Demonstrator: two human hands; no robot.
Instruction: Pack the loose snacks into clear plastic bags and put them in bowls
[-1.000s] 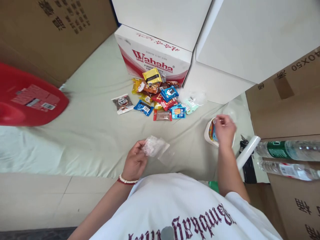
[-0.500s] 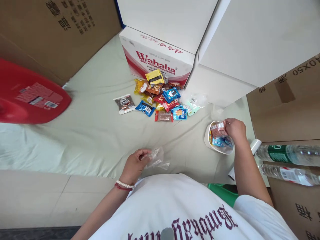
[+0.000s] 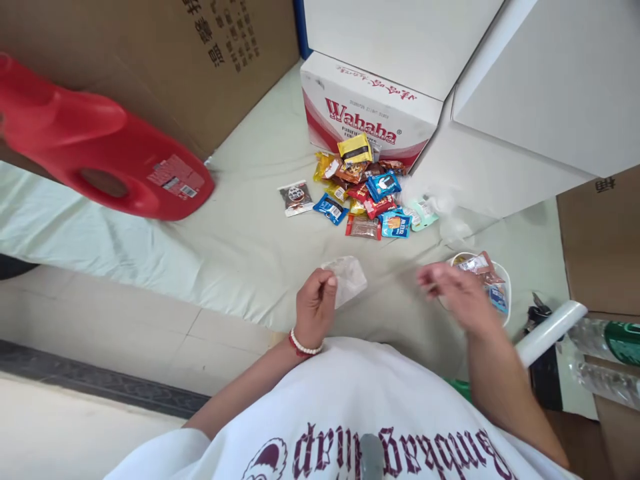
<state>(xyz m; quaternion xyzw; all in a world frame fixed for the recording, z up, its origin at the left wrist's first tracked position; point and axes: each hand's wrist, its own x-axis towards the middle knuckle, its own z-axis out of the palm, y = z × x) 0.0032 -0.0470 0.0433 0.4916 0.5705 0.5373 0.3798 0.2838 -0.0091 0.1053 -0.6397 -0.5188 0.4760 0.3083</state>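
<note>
My left hand (image 3: 317,303) is closed, pinching a clear plastic bag (image 3: 349,279) between thumb and fingers over the cloth. My right hand (image 3: 457,290), somewhat blurred, passes in front of a white tub (image 3: 508,310). Its fingers point left, loosely stretched, with nothing visible in them. Inside the tub lie a brown-pink snack packet (image 3: 480,265) and a blue packet (image 3: 499,298); my hand hides part of the tub's near left side. Beyond both hands is a pile of small wrapped snacks (image 3: 367,193) in yellow, red, blue and brown.
A red jug (image 3: 115,153) lies on the left side of the cloth. Behind the snacks stands a Wahaha carton (image 3: 370,107). Crumpled clear plastic (image 3: 453,217) lies right of the pile. A white roll (image 3: 553,330) and plastic bottles (image 3: 613,340) are at the right.
My right hand has let go of the brown-pink packet in the tub and moved left towards my left hand. My left hand still holds the clear bag, raised slightly. The view has shifted.
</note>
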